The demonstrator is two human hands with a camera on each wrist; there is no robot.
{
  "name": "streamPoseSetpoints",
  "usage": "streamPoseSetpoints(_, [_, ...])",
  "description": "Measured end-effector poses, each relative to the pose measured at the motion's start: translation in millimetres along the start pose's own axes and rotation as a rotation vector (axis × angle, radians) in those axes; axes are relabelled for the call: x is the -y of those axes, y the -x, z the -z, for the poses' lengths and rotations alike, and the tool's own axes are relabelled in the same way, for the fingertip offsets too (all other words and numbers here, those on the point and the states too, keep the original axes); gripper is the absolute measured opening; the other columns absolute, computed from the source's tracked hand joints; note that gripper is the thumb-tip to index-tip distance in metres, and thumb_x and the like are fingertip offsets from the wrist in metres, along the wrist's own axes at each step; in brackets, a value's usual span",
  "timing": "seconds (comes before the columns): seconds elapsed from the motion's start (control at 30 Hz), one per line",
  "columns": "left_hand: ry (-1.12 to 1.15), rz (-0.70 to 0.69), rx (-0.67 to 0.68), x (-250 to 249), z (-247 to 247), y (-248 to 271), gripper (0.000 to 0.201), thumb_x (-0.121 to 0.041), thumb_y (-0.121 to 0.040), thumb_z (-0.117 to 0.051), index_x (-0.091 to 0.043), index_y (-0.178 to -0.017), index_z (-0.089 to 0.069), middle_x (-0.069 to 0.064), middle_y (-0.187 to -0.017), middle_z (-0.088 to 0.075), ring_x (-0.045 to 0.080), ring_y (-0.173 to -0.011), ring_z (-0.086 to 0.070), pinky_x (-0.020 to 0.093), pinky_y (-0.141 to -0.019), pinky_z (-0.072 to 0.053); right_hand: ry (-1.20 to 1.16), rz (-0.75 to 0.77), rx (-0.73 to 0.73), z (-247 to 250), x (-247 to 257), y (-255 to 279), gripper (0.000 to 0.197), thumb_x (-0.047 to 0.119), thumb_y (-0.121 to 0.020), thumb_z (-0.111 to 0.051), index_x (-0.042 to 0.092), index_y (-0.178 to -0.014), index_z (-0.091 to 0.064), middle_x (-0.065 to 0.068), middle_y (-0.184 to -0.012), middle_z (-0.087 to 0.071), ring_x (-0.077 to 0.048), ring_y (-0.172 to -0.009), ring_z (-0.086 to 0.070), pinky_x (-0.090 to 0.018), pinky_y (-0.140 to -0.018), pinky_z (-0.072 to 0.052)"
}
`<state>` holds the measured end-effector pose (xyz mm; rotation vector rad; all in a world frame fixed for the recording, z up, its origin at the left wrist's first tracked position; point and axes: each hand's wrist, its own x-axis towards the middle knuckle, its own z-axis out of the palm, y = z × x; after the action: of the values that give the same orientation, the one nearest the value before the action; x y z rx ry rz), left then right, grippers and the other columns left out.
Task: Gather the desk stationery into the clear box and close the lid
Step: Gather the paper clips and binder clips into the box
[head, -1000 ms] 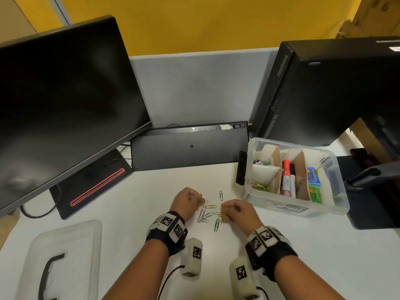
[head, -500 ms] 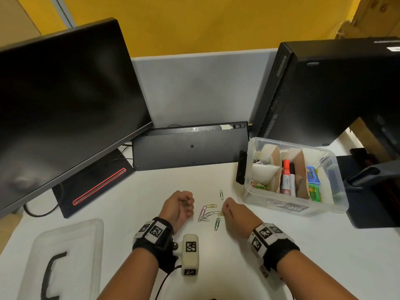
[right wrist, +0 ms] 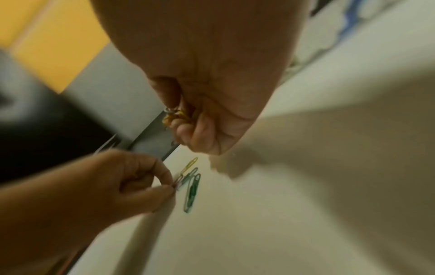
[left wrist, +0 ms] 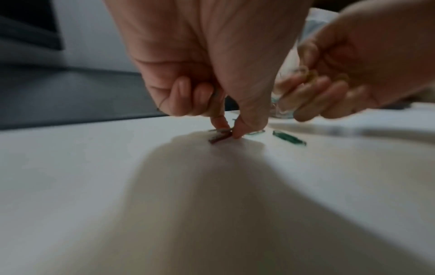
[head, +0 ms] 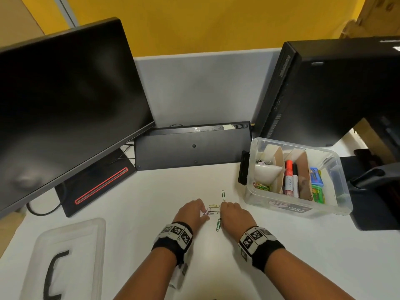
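Fingers of left hand pinch pink paperclip on bench; right hand clutches yellow clips. Step: gathering clips. Next: carry to clear box, right of frame; lid lower left.

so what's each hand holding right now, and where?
Left hand pinches the pink paper clip at one end; right hand grips several paper clips bunched in curled fingers.
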<state>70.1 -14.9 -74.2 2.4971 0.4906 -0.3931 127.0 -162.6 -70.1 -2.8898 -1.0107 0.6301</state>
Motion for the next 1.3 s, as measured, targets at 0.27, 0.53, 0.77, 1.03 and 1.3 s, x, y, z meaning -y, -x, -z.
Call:
streamPoseSetpoints(0.27, [-0.376,-0.098,0.011,-23,1,-4,0.019,-0.014,-0.092,-0.045,-0.008,-0.108,-0.052,0.01,-0.107,-0.06,0.027,-0.098,-0.058,0.034,-0.078,-0.045,-1.62,-0.181,0.166,1,-29,12,0.012,0.023,-0.07,-0.041,0.015,-0.062,-0.045,-0.007,-0.061,-0.042,-0.017,-0.05,-0.033,-0.025,-0.044,-0.024])
streamPoseSetpoints(0.53, [0.185,-0.008,-0.03,-3,6,-2,0.027,-0.02,-0.098,-0.034,-0.011,-0.075,-0.044,0.005,-0.082,-0.044,0.021,-0.078,-0.041,0.03,-0.074,-0.035,-0.855,-0.025,0.019,2,-26,17,0.025,0.021,-0.093,-0.038,0.016,-0.069,-0.043,-0.005,-0.067,-0.05,-0.018,-0.06,-0.041,-0.036,-0.062,-0.04])
streamPoseSetpoints(0.77, [1.289,0.148,0.057,3,28,17,0.01,-0.022,-0.064,-0.039,-0.012,-0.06,-0.04,-0.002,-0.055,-0.041,0.014,-0.048,-0.038,0.022,-0.047,-0.034,-0.134,0.261,0.182,4,-15,19,0.029,0.02,-0.098,-0.034,0.022,-0.128,-0.032,-0.013,-0.107,-0.053,-0.035,-0.086,-0.059,-0.041,-0.075,-0.047])
streamPoseSetpoints(1.03, [0.93,0.133,0.08,-13,36,10,0.039,-0.029,-0.1,-0.036,-0.017,-0.063,-0.037,-0.003,-0.058,-0.037,0.012,-0.051,-0.034,0.025,-0.052,-0.03,-0.004,0.27,0.162,5,-11,16,0.024,0.025,-0.102,-0.032,0.01,-0.117,-0.042,-0.014,-0.109,-0.054,-0.033,-0.092,-0.056,-0.035,-0.068,-0.038])
streamPoseSetpoints(1.3, [-0.121,-0.114,0.145,-18,8,-19,0.041,-0.036,-0.084,-0.067,-0.021,-0.116,-0.048,0.001,-0.115,-0.06,0.022,-0.102,-0.057,0.033,-0.088,-0.046,-0.72,-0.071,0.034,-5,-33,22,0.021,0.03,-0.093,-0.032,0.018,-0.081,-0.043,-0.001,-0.07,-0.052,-0.014,-0.058,-0.044,-0.025,-0.055,-0.035])
